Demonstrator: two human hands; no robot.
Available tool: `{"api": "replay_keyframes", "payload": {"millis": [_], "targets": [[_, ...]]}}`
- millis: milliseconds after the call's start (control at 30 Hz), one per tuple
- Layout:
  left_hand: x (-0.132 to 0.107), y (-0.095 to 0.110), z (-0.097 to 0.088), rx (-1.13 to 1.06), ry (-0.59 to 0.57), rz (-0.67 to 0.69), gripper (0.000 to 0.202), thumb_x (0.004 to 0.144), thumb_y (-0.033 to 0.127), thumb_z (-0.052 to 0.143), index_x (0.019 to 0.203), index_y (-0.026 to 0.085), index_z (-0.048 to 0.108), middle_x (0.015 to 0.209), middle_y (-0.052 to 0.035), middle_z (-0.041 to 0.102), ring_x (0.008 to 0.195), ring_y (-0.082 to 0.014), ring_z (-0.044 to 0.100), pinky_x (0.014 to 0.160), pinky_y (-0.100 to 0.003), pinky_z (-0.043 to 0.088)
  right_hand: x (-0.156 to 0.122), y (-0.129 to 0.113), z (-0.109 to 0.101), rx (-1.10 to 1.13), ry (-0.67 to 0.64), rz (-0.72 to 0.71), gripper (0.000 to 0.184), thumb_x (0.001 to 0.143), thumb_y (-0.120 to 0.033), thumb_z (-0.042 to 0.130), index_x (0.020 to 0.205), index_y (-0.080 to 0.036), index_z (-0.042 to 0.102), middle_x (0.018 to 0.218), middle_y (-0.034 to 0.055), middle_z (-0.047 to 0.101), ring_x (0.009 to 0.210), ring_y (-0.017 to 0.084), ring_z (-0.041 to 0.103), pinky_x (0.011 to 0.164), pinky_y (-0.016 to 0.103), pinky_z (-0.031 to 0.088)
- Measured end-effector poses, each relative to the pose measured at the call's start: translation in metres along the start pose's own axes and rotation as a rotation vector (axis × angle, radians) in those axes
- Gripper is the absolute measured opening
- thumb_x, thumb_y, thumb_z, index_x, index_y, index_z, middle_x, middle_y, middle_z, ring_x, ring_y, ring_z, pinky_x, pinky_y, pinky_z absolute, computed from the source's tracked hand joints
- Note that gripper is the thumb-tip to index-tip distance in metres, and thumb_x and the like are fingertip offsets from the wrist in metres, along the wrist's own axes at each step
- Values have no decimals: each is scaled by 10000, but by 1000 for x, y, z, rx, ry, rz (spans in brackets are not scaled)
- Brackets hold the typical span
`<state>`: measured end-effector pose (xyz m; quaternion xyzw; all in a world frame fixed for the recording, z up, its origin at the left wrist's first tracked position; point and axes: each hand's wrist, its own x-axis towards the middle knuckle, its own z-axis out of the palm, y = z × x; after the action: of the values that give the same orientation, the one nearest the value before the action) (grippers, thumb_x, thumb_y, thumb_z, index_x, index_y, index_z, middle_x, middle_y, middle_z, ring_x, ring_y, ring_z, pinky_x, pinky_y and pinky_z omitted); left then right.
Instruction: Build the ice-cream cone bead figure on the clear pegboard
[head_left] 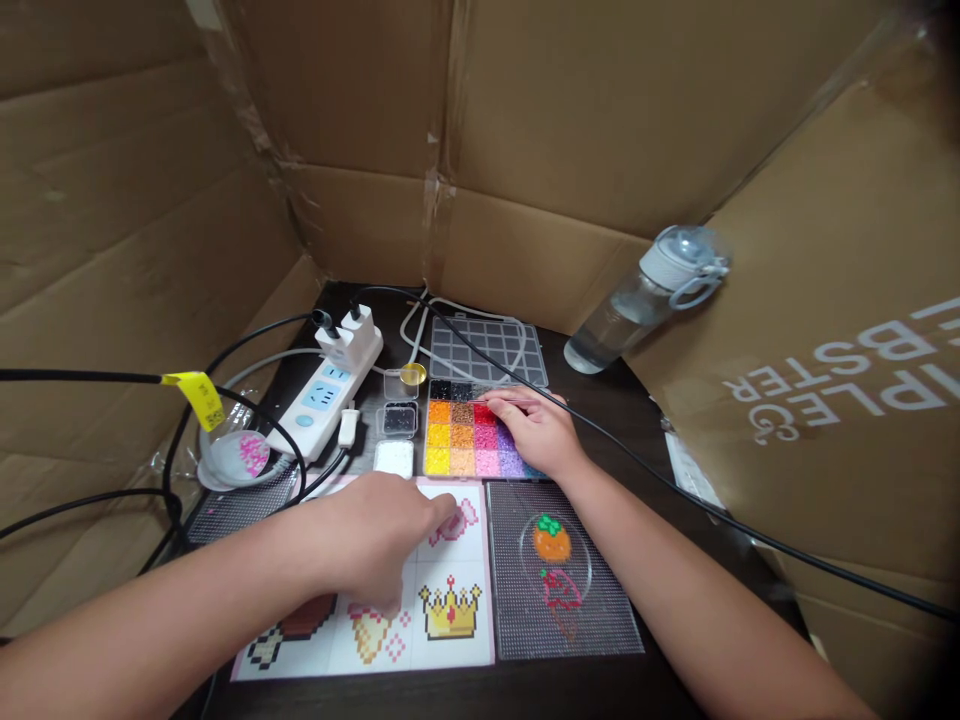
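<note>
My left hand rests palm down on a pattern sheet printed with pixel pictures: a crown, an ice cream, a pink shape. Its fingers are curled, and what is under them is hidden. My right hand reaches into a bead box of coloured compartments, fingertips stretched over the red and pink beads. A clear pegboard lies right of the sheet and carries an orange bead fruit and a red strawberry shape.
A white power strip with plugs and several cables lies at the left. Small bead tubs and the box's clear lid sit behind. A water bottle leans at the right. Cardboard walls surround the dark table.
</note>
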<state>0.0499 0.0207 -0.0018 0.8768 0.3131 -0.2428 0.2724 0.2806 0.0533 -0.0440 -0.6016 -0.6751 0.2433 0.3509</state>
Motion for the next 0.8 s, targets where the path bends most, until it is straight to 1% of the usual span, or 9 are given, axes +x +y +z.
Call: {"api": "replay_keyframes", "payload": {"millis": [133,233,367,467,633,800], "targets": [[0,0,0,2,2,2,788,532,311,766,1299,268,592,963,-96,723,856,-321,686,648,-354,472,0,5,4,27,5,21,226,933,-371,597,855,-336,807,1010,-48,820,1036,196,758,1035,381,548],[-1,1,-2,3,-7,-1,788,529,289,754,1300,277,593,952,-91,726,839,-322,690,631,-349,464,0,8,7,47,0,36,215,925,-377,610,850,-329,806,1008,-40,819,1029,202,757,1049,398,539],[-2,2,-4,5,-9,-10,794,530,272,736,1310,296,591,954,-87,732,819,-325,694,616,-349,461,0,8,7,55,0,49,216,926,-377,609,851,-329,806,1012,-40,819,1036,201,756,1048,391,545],[-1,2,-3,4,-17,-11,786,534,281,733,1307,285,594,952,-94,732,817,-326,693,624,-358,471,0,7,5,39,0,34,222,930,-369,604,851,-331,807,1008,-45,819,1040,199,757,1050,384,545],[0,0,1,-9,14,10,823,517,277,763,1321,282,586,965,-90,729,838,-319,686,655,-365,489,1,4,3,25,1,27,225,931,-353,595,857,-334,807,1003,-52,821,1039,195,758,1006,356,568],[-1,-1,1,-25,15,12,804,525,277,771,1310,283,595,964,-85,727,836,-309,683,661,-364,489,1,4,4,56,-10,29,231,935,-359,585,877,-319,805,1022,-41,821,1048,199,756,1021,365,556]]}}
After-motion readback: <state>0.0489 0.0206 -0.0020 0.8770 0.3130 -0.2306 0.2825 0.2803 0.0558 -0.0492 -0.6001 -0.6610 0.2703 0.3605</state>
